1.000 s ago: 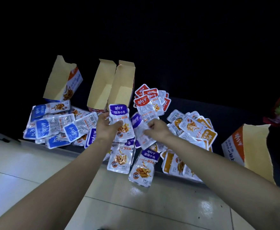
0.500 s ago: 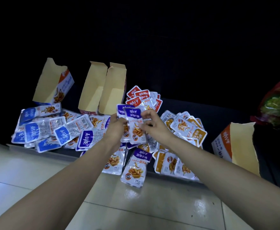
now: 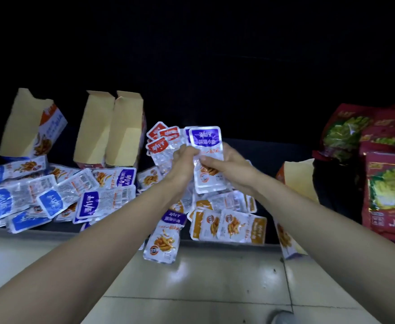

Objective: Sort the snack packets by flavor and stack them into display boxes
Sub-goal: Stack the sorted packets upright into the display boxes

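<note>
Squaring up a small stack of purple packets [image 3: 205, 146] is what you're doing here, with your left hand [image 3: 183, 161] and right hand [image 3: 230, 166] both pinching it around the middle. The open display boxes [image 3: 112, 129] are standing just left of the grip. My guess is you're gathering more purples next, like the loose purple packet [image 3: 166, 230] lying below your wrists, before loading a box.

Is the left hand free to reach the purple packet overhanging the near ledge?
Probably not yet: the left hand and right hand both grip the held purple stack. Otherwise the way looks open; the overhanging purple packet lies uncovered, with nothing on top of it.
</note>
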